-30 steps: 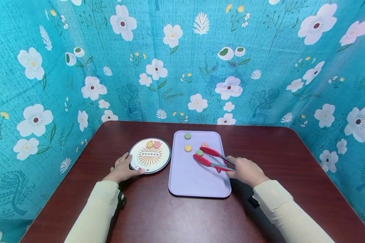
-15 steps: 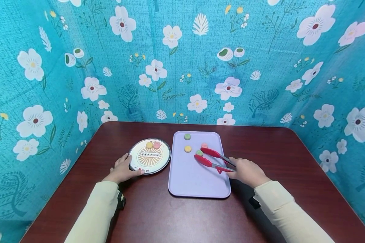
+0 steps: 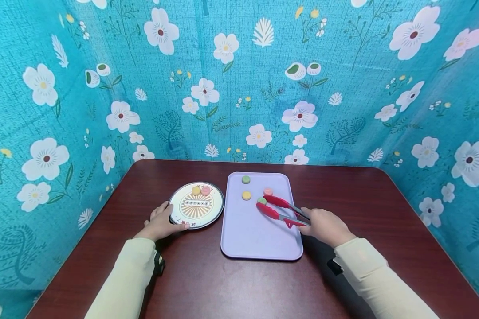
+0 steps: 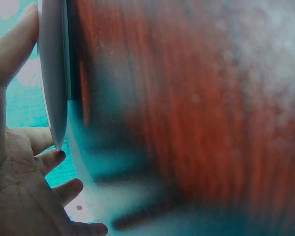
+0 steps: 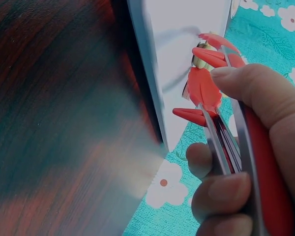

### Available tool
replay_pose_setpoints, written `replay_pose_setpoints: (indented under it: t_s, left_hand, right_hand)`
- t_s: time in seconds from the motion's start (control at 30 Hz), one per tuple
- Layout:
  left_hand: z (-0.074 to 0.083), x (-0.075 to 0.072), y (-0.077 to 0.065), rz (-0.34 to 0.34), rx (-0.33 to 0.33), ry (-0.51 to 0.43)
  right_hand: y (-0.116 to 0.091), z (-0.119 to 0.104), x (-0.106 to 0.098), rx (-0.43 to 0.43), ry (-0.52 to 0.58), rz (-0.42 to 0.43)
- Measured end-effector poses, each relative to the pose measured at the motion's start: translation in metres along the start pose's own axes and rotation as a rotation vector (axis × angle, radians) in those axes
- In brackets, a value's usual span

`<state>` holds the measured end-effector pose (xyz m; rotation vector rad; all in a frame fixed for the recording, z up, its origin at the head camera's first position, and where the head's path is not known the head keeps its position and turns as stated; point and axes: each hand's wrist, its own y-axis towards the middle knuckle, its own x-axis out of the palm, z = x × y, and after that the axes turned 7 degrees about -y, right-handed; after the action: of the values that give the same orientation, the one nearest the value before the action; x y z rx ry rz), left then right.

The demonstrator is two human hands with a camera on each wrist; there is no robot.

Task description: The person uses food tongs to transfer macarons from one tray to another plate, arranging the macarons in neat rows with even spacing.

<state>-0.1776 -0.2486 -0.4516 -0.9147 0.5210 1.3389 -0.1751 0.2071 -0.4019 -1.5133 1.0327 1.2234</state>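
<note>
A white plate [image 3: 197, 221] with a printed sunburst lies at left, bearing a yellow macaron [image 3: 196, 190] and a pink macaron [image 3: 206, 190]. My left hand [image 3: 159, 223] holds its near-left rim between thumb and index finger; the other fingers are spread in the left wrist view. With my right hand [image 3: 325, 227] I grip red-tipped metal tongs [image 3: 280, 217] over the lilac tray [image 3: 259, 241]. The tong tips stand on either side of a green macaron [image 3: 261, 201]. Just behind the upper tip is another pink macaron [image 3: 268, 191].
On the tray's far left part are a second green macaron [image 3: 245, 179] and a second yellow macaron [image 3: 246, 195]. Plate and tray stand side by side on a dark wooden table [image 3: 223, 292]. A blue flowered cloth [image 3: 239, 88] hangs behind and at both sides.
The tong tips have drawn slightly closer together around the green macaron. My left hand and the plate stay where they were.
</note>
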Motion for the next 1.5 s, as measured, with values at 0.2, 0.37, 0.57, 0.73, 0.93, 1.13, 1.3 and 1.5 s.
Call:
replay_pose_setpoints:
  t_s: [0.2, 0.37, 0.57, 0.73, 0.93, 1.13, 1.3, 1.5]
  left_hand:
    - [0.0005, -0.001, -0.0002, 0.001, 0.007, 0.003]
    - [0.0006, -0.0012, -0.001, -0.001, 0.01, 0.003]
    - [0.0007, -0.0012, -0.0013, -0.005, 0.008, -0.002]
    - [0.0006, -0.0004, -0.0006, -0.002, -0.003, -0.005]
    - [0.0007, 0.0, 0.0011, -0.006, -0.016, -0.014]
    - [0.0019, -0.0015, 0.0012, -0.013, -0.01, -0.014]
    - [0.0031, -0.0026, 0.0009, -0.018, -0.008, -0.013]
    - [0.0003, -0.0006, 0.0022, -0.015, -0.015, -0.017]
  right_hand:
    - [-0.001, 0.0016, 0.0007, -0.011, -0.001, 0.005]
    - [-0.0003, 0.003, 0.0021, -0.028, -0.009, 0.025]
    - [-0.0005, 0.0034, 0.0038, -0.022, -0.005, 0.025]
    - [-0.0009, 0.0038, 0.0051, -0.015, 0.006, 0.017]
    - [-0.0021, 0.0053, 0.004, -0.013, 0.018, 0.015]
    - [-0.0043, 0.0064, 0.0021, -0.016, 0.02, 0.011]
    - [-0.0041, 0.007, 0.0035, -0.024, 0.009, 0.027]
    - [-0.0022, 0.0058, 0.0029, -0.029, 0.01, 0.051]
